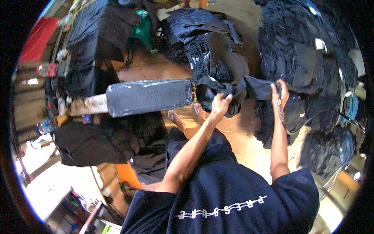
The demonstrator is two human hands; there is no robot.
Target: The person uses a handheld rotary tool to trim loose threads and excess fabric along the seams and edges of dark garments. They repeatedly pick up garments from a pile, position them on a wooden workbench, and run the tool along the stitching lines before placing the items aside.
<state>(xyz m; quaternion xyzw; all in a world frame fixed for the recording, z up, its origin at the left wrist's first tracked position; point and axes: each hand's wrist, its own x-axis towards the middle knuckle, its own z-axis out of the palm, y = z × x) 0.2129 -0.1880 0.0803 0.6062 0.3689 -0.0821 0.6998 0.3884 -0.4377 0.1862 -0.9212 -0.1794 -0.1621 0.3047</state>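
First speaker: In the head view, looking down, your left grip (221, 103) is in front of you, clenched on a bunched black garment (208, 89).

Second speaker: And on your right?

First speaker: Your right grip (283, 93) has its fingers curled on the end of a dark grey cloth (260, 88), which stretches leftward toward the black garment. Whether the two are one piece, I cannot tell. A coiled hose (280, 112) runs along your right wrist; its upper end is hidden at your hand.

Second speaker: What lies about your hands?

First speaker: Just left of the black garment, a long padded board (150, 97) wrapped in shiny plastic points toward it. Beyond your hands rises a stack of dark clothes (206, 52); to the right, a large dark heap (298, 58). Farther left stands a green plastic chair (143, 32). Your sandalled feet (176, 117) are on the brownish floor (231, 124) below.
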